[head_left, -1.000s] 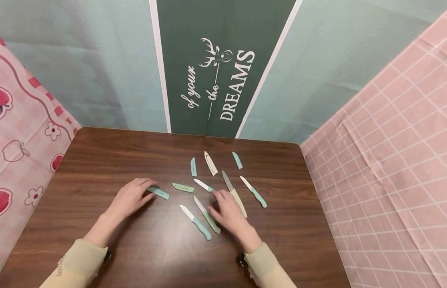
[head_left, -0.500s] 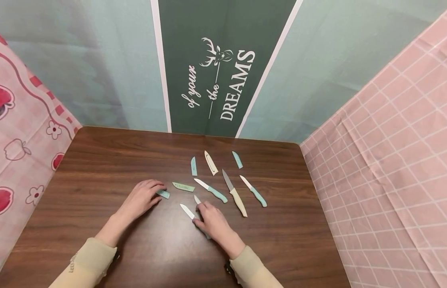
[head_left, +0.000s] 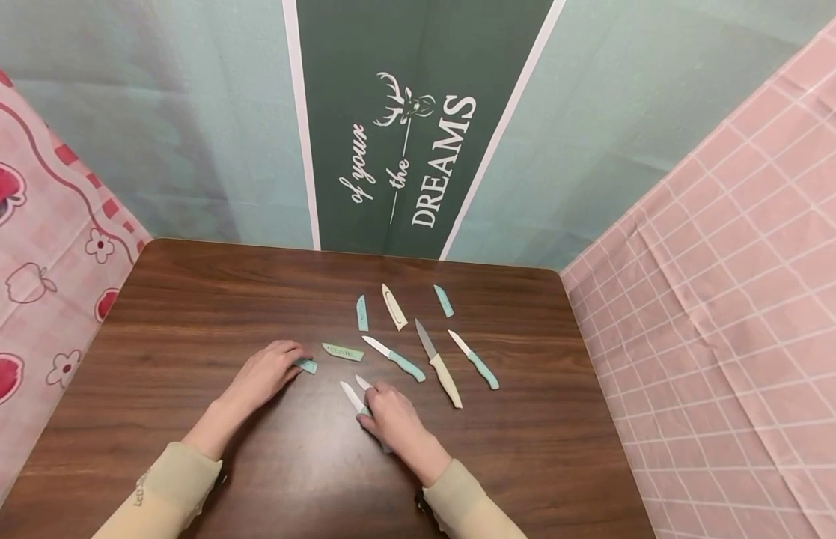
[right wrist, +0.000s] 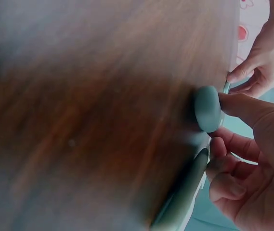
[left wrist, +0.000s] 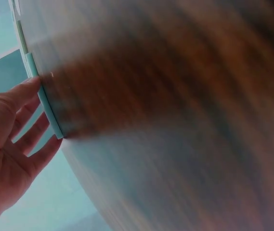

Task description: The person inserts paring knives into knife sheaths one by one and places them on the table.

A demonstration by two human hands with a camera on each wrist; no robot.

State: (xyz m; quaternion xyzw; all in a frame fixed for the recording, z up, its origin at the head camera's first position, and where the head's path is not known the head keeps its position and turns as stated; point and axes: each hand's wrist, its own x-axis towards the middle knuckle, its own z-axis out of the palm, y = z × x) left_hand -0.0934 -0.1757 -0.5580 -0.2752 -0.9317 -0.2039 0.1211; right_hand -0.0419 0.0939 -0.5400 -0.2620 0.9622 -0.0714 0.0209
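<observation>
In the head view my left hand (head_left: 268,368) holds a blue knife sheath (head_left: 307,366) on the table, its thumb and fingers on the edges. My right hand (head_left: 394,419) is over two paring knives and covers most of their handles. The right wrist view shows its thumb and a finger pinching a blue-handled paring knife (right wrist: 207,109). Beside that, by the curled lower fingers, lies a green-handled paring knife (right wrist: 187,192). A green sheath (head_left: 343,352) rests between my hands, farther back.
Right of my right hand lie two more blue-handled knives (head_left: 407,366) (head_left: 483,370) and a cream-handled knife (head_left: 445,382). Behind them are two blue sheaths (head_left: 362,314) (head_left: 443,301) and a cream sheath (head_left: 394,308). Fabric hangs around the wooden table (head_left: 256,292).
My right hand left the middle blue-handled knife and moved left and nearer to the front pair, whose blades now lie closer together. My left hand shifted right over the blue sheath.
</observation>
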